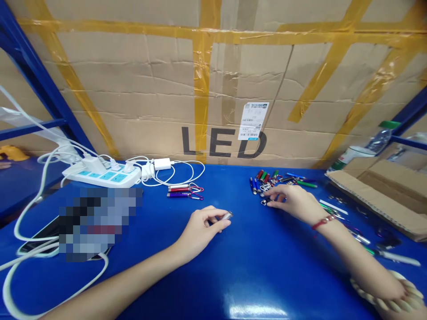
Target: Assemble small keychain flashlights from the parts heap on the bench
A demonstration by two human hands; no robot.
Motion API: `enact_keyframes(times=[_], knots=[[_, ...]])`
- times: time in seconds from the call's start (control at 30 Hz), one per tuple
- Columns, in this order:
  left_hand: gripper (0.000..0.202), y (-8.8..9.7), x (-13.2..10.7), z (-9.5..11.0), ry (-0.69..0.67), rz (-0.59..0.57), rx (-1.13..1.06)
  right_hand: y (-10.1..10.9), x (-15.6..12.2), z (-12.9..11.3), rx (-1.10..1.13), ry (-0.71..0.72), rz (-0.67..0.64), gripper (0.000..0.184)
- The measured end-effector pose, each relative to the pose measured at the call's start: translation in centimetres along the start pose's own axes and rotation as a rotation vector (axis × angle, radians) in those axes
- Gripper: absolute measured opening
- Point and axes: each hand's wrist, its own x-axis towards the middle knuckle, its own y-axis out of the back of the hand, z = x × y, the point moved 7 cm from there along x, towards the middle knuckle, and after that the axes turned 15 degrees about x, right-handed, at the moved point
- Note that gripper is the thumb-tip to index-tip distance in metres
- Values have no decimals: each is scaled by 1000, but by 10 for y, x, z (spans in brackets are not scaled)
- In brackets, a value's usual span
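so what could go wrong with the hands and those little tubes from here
The silver tube in the left hand might slip and roll across the blue table. The right hand, at the edge of the loose pile of coloured tubes, could knock some away. The white cable near the left forearm may snag.

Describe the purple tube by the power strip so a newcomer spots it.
Start at the big LED box behind the blue table. Right of the white power strip, find the red tube. The purple tube lies beside it, set apart by colour and nearer the camera.
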Motion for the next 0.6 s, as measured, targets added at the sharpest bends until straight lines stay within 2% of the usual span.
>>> enact_keyframes(times=[0.17,0.27,0.5,0.6], knots=[[28,-3,1,-4,22,-12,-67,-11,0,-13,58,178,-57,12],[30,-4,1,-5,19,-18,-105,-17,0,-16,74,244,-41,13],[25,-4,-4,3,-23,3,14,-24,1,-28,125,257,-27,22],[25,-5,-6,4,-22,5,-5,-24,1,-34,138,277,9,24]])
